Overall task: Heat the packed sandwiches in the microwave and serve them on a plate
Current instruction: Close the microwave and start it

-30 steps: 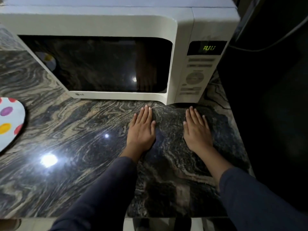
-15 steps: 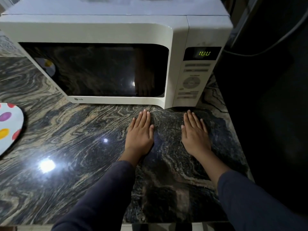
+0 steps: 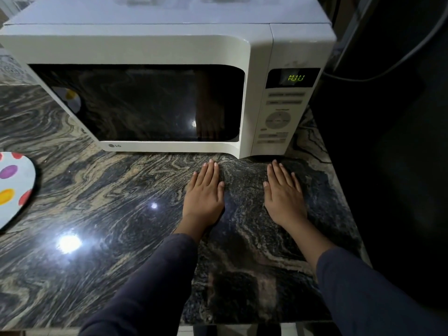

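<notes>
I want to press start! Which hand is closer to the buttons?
The right hand, in front of the button panel; the left hand faces the door.

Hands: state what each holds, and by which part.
Nothing is held: left hand and right hand lie flat on the countertop before the shut microwave.

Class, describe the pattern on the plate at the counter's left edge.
White plate with purple, yellow and red dots, seen in the head view.

Microwave (image 3: 150,93) behind hands on counter (image 3: 97,238); plate (image 3: 14,190) far left
</notes>
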`<action>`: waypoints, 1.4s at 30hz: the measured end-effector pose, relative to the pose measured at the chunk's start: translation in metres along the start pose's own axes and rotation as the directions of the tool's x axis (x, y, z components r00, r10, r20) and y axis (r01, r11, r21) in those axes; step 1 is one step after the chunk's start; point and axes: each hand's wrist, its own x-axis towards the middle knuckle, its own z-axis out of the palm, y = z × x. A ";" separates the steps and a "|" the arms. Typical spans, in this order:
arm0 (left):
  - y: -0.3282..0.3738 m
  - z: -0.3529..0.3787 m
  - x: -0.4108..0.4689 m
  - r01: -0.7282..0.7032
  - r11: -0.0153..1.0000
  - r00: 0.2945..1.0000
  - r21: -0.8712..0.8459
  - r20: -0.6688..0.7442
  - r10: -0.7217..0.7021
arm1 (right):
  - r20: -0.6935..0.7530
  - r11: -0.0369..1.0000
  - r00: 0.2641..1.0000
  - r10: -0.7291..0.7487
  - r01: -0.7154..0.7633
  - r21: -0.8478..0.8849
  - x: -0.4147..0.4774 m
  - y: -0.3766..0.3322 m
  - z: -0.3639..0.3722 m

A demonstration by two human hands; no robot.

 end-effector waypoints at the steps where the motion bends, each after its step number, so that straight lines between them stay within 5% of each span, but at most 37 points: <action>1: 0.000 0.000 0.000 0.001 1.000 1.000 0.001 0.001 -0.001 | 0.001 1.000 1.000 -0.001 0.001 0.001 0.000 0.000 0.000; 34: 0.000 -0.003 0.000 -0.002 1.000 1.000 -0.003 0.000 0.002 | -0.020 0.999 1.000 0.000 0.001 0.049 0.001 0.001 0.001; 37: 0.001 -0.004 -0.001 0.000 1.000 1.000 -0.012 -0.002 0.000 | -0.081 0.961 0.993 0.092 -0.067 0.267 0.005 0.000 -0.003; 40: 0.001 -0.005 -0.001 -0.001 1.000 1.000 -0.008 -0.005 0.001 | -0.140 0.710 0.934 0.329 -0.147 0.689 0.017 -0.004 -0.011; 42: 0.001 -0.005 -0.001 -0.002 1.000 1.000 -0.006 -0.011 0.001 | -0.128 0.594 0.903 0.410 -0.158 0.789 0.029 -0.005 -0.018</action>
